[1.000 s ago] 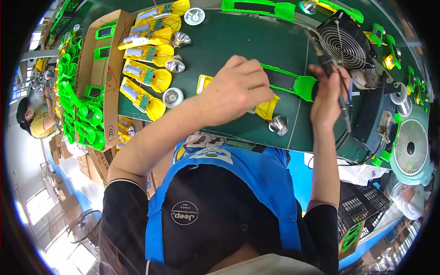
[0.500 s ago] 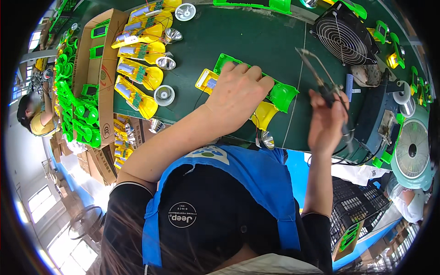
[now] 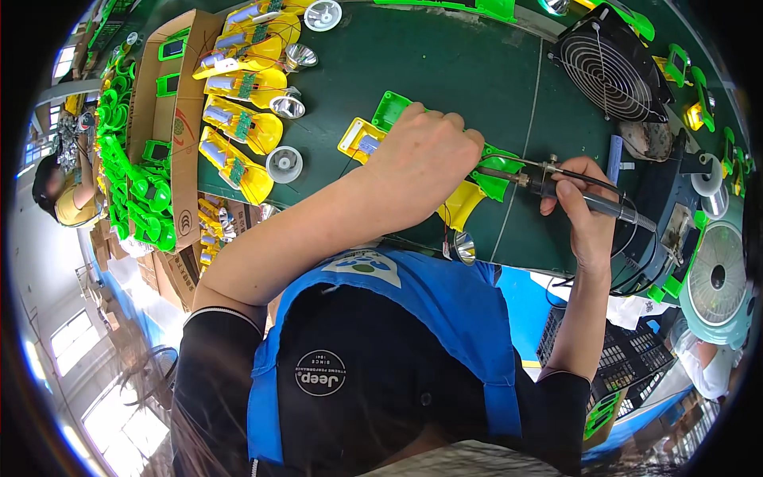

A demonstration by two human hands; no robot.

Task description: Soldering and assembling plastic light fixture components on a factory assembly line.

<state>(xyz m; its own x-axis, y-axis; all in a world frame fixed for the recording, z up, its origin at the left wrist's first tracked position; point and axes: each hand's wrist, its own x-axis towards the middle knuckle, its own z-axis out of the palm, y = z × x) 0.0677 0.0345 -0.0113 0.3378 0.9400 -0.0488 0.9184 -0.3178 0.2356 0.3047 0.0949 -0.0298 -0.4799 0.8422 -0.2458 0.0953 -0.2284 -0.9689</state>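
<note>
L hand (image 3: 429, 155) is covering mid pt. of green frame (image 3: 391, 110) & yellow housing (image 3: 459, 208); its fingertips are hiding underneath. Soldering iron (image 3: 596, 204) tip is vanishing at that hand's edge, so contact is staying unclear. Top edge is cropping a 2nd green frame (image 3: 499, 9). Far-L co-worker (image 3: 75, 203) is looking too sm. for detail.

Light blazes through the windows (image 3: 123, 425) at lower left, burning them white, while your left hand (image 3: 429, 151) and the green workbench (image 3: 445, 71) show bright and fairly crisp. Highlights spark off the lamp reflectors (image 3: 288, 106); your fisheye bends edges toward a black rim.
</note>
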